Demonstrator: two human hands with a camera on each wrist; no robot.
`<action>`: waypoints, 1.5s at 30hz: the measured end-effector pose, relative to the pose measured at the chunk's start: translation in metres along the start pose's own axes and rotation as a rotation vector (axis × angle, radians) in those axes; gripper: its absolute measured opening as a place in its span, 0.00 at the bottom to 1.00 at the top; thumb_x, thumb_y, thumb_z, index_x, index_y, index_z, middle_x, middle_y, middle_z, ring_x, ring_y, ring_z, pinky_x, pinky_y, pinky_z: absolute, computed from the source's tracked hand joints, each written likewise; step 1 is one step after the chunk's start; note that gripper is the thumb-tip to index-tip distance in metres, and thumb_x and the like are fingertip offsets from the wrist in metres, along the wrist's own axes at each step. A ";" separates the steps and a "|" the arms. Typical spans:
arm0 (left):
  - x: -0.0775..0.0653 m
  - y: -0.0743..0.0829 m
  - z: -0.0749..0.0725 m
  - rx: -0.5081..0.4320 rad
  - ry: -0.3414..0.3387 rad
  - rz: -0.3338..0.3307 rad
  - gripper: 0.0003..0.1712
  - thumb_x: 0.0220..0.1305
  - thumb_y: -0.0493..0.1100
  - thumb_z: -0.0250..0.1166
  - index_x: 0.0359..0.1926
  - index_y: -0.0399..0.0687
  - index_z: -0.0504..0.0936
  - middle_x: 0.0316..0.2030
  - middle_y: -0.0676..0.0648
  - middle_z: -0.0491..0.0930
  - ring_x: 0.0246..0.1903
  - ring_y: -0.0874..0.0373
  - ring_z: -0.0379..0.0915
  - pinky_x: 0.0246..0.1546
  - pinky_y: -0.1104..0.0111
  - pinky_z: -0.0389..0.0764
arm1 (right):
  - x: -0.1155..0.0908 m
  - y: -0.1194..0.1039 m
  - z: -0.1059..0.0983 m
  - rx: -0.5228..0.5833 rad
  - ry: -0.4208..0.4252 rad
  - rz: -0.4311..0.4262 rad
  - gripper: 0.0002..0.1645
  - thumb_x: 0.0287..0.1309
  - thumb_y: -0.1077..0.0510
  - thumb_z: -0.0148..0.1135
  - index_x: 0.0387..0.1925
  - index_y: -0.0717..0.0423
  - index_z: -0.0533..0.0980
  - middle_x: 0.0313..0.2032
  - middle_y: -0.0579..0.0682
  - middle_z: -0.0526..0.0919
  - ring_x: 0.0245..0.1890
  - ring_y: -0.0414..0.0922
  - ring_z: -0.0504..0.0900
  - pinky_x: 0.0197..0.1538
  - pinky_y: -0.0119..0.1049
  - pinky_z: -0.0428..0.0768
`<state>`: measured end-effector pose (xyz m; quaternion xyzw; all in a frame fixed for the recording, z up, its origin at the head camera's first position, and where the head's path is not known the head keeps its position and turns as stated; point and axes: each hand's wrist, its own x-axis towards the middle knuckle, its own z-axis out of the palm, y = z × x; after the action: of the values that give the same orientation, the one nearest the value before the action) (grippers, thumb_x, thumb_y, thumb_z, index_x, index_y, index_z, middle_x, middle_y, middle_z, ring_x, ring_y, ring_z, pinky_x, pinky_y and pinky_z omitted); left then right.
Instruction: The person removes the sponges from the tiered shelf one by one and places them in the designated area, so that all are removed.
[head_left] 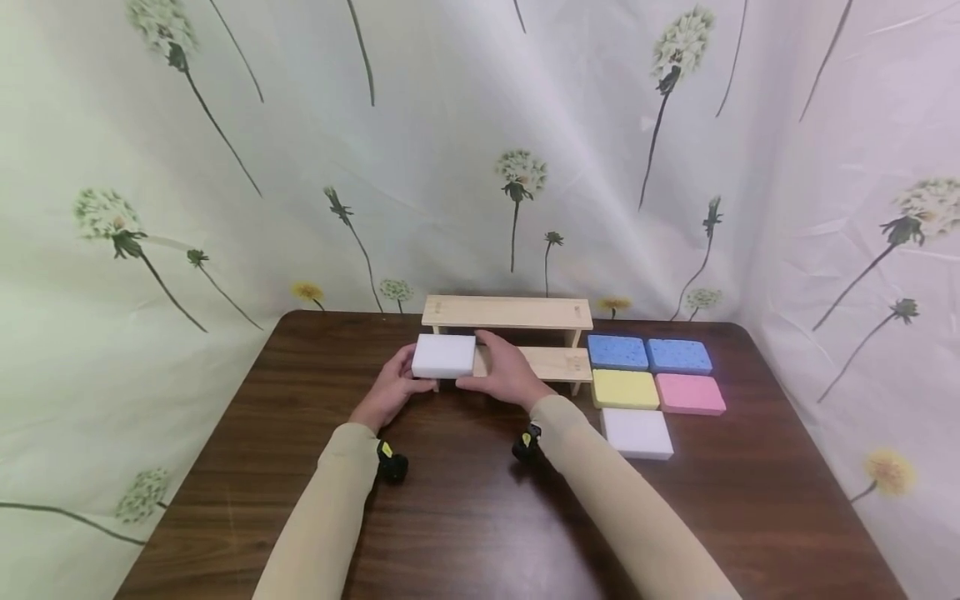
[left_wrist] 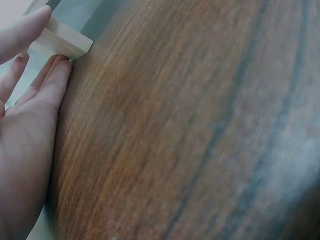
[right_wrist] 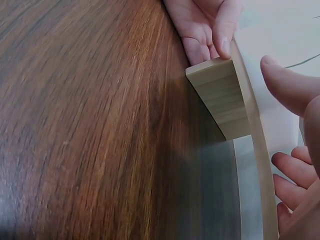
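A white block-shaped sponge (head_left: 444,357) lies flat at the left end of the lower board (head_left: 558,364) of a small two-step wooden stand. My left hand (head_left: 392,389) holds its left end, thumb toward the front and fingers at the side. At the opposite end, my right hand (head_left: 510,372) straddles the sponge, thumb in front and fingers behind. The right wrist view shows the sponge (right_wrist: 272,117) above the board edge, between both hands. Under it stands the wooden leg (right_wrist: 220,100). In the left wrist view the left hand (left_wrist: 30,115) is beside that leg (left_wrist: 67,40).
The stand's upper board (head_left: 507,312) rises behind. To its right lie two blue sponges (head_left: 617,352) (head_left: 678,356), a yellow sponge (head_left: 626,389), a pink sponge (head_left: 690,393) and a second white sponge (head_left: 636,433). Flower-printed curtains (head_left: 450,167) surround the brown table (head_left: 465,517).
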<state>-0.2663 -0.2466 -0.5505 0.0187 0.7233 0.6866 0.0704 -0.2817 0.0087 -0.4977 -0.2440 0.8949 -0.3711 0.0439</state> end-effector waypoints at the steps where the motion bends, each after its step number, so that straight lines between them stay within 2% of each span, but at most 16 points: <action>1: 0.000 0.001 0.000 0.002 -0.003 0.000 0.50 0.61 0.23 0.70 0.80 0.41 0.57 0.73 0.33 0.66 0.71 0.40 0.66 0.54 0.72 0.81 | 0.001 -0.001 0.000 -0.004 -0.002 0.004 0.60 0.56 0.41 0.80 0.79 0.60 0.59 0.75 0.57 0.69 0.72 0.53 0.71 0.73 0.49 0.70; 16: -0.002 0.004 0.002 0.033 -0.004 -0.008 0.49 0.64 0.27 0.70 0.81 0.43 0.57 0.75 0.35 0.65 0.72 0.42 0.64 0.57 0.73 0.78 | 0.006 0.000 0.006 0.017 0.027 0.021 0.57 0.58 0.40 0.78 0.78 0.61 0.61 0.73 0.58 0.72 0.70 0.53 0.73 0.72 0.50 0.72; 29: -0.001 0.001 -0.003 0.010 -0.011 0.007 0.50 0.62 0.25 0.70 0.80 0.41 0.56 0.74 0.33 0.65 0.71 0.43 0.66 0.54 0.74 0.80 | 0.006 -0.003 0.007 0.026 0.035 0.028 0.54 0.59 0.42 0.78 0.77 0.58 0.63 0.72 0.57 0.74 0.68 0.52 0.74 0.71 0.49 0.72; 35: 0.000 -0.002 -0.003 -0.046 -0.013 0.011 0.49 0.60 0.20 0.69 0.79 0.39 0.59 0.72 0.32 0.67 0.67 0.46 0.69 0.52 0.72 0.82 | 0.003 -0.003 0.005 0.045 0.044 0.025 0.53 0.58 0.41 0.78 0.76 0.59 0.65 0.70 0.56 0.76 0.67 0.52 0.75 0.70 0.50 0.73; 45: -0.001 0.001 -0.001 -0.034 -0.027 0.010 0.49 0.60 0.21 0.69 0.79 0.40 0.59 0.75 0.33 0.65 0.75 0.41 0.61 0.55 0.73 0.80 | -0.002 0.002 -0.002 0.072 0.067 -0.023 0.53 0.58 0.42 0.79 0.76 0.60 0.65 0.69 0.56 0.77 0.68 0.52 0.75 0.71 0.50 0.73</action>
<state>-0.2659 -0.2481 -0.5499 0.0305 0.7105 0.6988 0.0770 -0.2815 0.0122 -0.4973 -0.2398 0.8791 -0.4115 0.0185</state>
